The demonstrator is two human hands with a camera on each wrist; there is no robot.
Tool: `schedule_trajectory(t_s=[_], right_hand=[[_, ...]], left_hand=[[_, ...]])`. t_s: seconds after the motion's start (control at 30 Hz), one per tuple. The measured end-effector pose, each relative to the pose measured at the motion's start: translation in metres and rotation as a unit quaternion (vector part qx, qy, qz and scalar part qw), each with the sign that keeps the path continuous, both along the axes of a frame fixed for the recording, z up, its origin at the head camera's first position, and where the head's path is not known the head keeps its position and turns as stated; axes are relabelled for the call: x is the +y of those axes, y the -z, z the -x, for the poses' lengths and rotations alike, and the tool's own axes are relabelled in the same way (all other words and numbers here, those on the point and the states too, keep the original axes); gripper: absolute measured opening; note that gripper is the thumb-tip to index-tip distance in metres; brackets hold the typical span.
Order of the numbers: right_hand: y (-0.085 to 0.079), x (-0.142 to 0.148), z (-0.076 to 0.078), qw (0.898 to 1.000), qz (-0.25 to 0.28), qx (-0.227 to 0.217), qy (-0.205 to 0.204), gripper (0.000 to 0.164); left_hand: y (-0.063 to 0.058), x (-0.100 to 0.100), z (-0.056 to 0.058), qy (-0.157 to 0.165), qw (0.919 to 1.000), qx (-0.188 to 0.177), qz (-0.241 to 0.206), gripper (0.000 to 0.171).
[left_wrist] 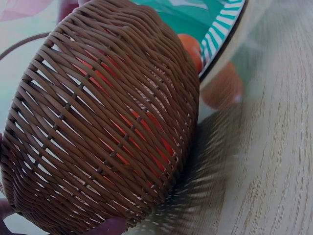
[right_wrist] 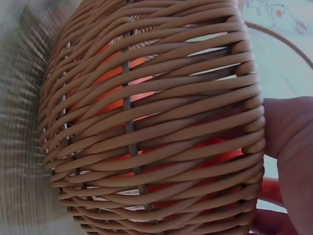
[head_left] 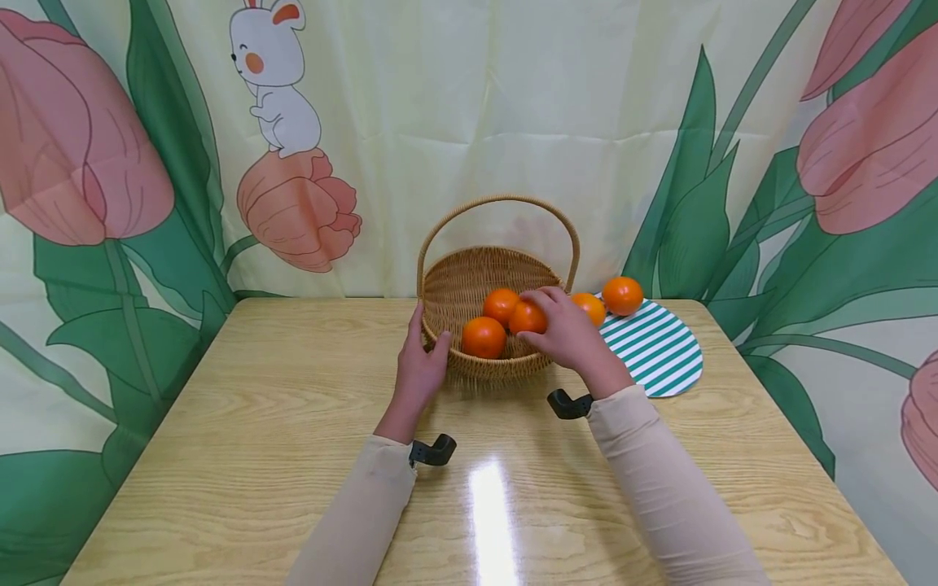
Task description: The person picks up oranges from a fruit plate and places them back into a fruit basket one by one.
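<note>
A wicker basket (head_left: 462, 277) with a tall hoop handle stands at the table's far side. My left hand (head_left: 421, 370) rests against its left side, fingers straight along the outside and thumb near the front rim. My right hand (head_left: 573, 335) reaches over the right rim and grips an orange (head_left: 529, 318) inside. Two more oranges lie in the basket, one at the front (head_left: 484, 337) and one behind (head_left: 501, 305). In the right wrist view, the basket's weave (right_wrist: 195, 117) partly hides the fruit and the fingers.
Right of the basket lies a round green-and-white striped plate (head_left: 663, 354). Two oranges sit by its far left part, one (head_left: 623, 295) at the back and one (head_left: 589, 309) beside the basket. A printed curtain (head_left: 469, 106) hangs behind the wooden table (head_left: 293, 407).
</note>
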State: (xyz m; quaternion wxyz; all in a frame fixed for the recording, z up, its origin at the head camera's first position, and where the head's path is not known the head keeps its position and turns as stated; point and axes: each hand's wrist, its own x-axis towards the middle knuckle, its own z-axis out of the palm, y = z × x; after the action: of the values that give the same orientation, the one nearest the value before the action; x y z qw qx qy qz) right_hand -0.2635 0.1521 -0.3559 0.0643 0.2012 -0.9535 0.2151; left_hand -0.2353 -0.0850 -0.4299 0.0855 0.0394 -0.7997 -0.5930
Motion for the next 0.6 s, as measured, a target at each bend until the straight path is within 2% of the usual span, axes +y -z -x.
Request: schedule_trajectory(t_s=[0.43, 0.6], right_hand=[[-0.004, -0.007, 0.012, 0.996, -0.059, -0.068, -0.014, 0.058], [-0.004, -0.008, 0.014, 0.995, -0.064, -0.074, -0.022, 0.047]], left_hand=[[0.000, 0.000, 0.001, -0.004, 0.9999, 0.010, 0.005, 0.070], [0.000, 0.000, 0.000, -0.005, 0.9998, 0.014, 0.010, 0.070]])
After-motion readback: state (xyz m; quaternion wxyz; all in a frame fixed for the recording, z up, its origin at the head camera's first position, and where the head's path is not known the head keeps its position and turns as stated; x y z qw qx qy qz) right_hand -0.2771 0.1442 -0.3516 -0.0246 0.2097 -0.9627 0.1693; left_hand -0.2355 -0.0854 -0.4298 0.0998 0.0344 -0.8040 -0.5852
